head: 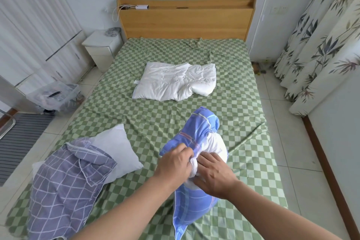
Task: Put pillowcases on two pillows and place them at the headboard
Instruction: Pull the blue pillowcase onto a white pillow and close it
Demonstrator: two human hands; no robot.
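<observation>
A white pillow [216,145] sits partly inside a blue pillowcase [194,206] near the foot of the green checked bed [243,103]. My left hand [174,163] grips the pillowcase's open edge. My right hand [215,174] presses on the white pillow at the opening, fingers fairly straight. At the lower left a second white pillow [118,154] lies partly inside a purple grid pillowcase [64,187]. A white folded quilt or bare pillow [175,82] lies mid-bed. The wooden headboard [185,19] stands at the far end.
A white nightstand [101,48] stands left of the headboard. A clear plastic bin [54,95] and a striped mat [21,136] are on the floor at left. Floral curtains [321,35] hang at right, with tiled floor beside the bed.
</observation>
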